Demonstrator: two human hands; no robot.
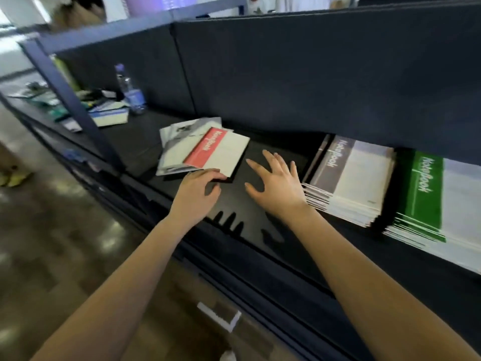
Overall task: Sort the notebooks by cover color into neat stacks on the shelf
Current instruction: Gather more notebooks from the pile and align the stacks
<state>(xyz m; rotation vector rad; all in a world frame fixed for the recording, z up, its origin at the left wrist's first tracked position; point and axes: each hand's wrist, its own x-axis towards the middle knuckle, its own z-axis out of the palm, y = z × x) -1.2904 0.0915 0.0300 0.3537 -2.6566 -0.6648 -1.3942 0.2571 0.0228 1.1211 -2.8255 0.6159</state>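
A red-banded notebook (221, 151) lies on top of a loose pile of grey notebooks (179, 136) on the black shelf (250, 220). My left hand (197, 194) hovers at the pile's near edge, fingers curled, fingertips close to the red notebook's corner; I cannot tell if it touches. My right hand (276, 183) is spread open above the bare shelf between the pile and a tall grey notebook stack (348, 178). A green notebook stack (426, 201) stands right of the grey one.
A plastic water bottle (128, 89) and scattered papers (109, 113) sit at the shelf's far left, beside a blue upright post (70, 100). A dark back panel (312, 79) walls the shelf. The floor lies to the left below.
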